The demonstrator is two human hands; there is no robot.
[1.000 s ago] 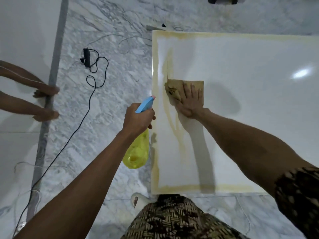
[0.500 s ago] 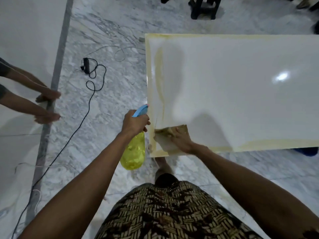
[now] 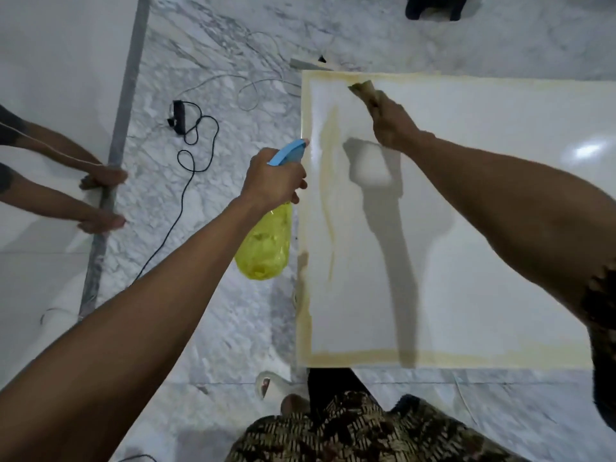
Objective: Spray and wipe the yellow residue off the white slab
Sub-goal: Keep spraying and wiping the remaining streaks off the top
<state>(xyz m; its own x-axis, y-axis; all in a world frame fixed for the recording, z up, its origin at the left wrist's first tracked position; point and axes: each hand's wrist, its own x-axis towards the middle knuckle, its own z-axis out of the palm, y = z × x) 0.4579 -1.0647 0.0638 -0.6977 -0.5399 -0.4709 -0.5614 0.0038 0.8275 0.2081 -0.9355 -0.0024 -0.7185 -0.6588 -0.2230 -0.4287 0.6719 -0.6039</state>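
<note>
- Marble floor (image 3: 233,328), grey-veined, spread under everything; paler plain slabs along its left side behind a grey strip (image 3: 115,161).
- White slab (image 3: 466,228), lying flat on the floor right of centre, glossy, with a light glare near its right edge.
- Yellow residue (image 3: 328,201) in a band around the slab's far, left and near edges, plus a wavy streak running down just inside the left edge.
- Patterned brown-and-cream clothing (image 3: 350,435) at the bottom of the view, just below the slab's near edge.
- Left hand (image 3: 273,181), raised over the floor just off the slab's left edge, grip clamped around the neck of the spray bottle.
- Right hand (image 3: 391,125), reaching across the slab towards its far-left corner, grip closed on a brownish cloth.
- Spray bottle (image 3: 265,245), yellow translucent body hanging below the left hand, blue trigger head pointing at the slab's left edge.
- Two other hands (image 3: 103,178), at the left of the view, resting on the grey strip.
- Black cable (image 3: 186,181) with a small black block, looping over the floor between the strip and the slab.
- Cloth (image 3: 365,90), stained, pressed onto the residue band by the slab's far edge, mostly hidden by the right hand.
- White sandal (image 3: 270,383), on the floor near the slab's near-left corner.
</note>
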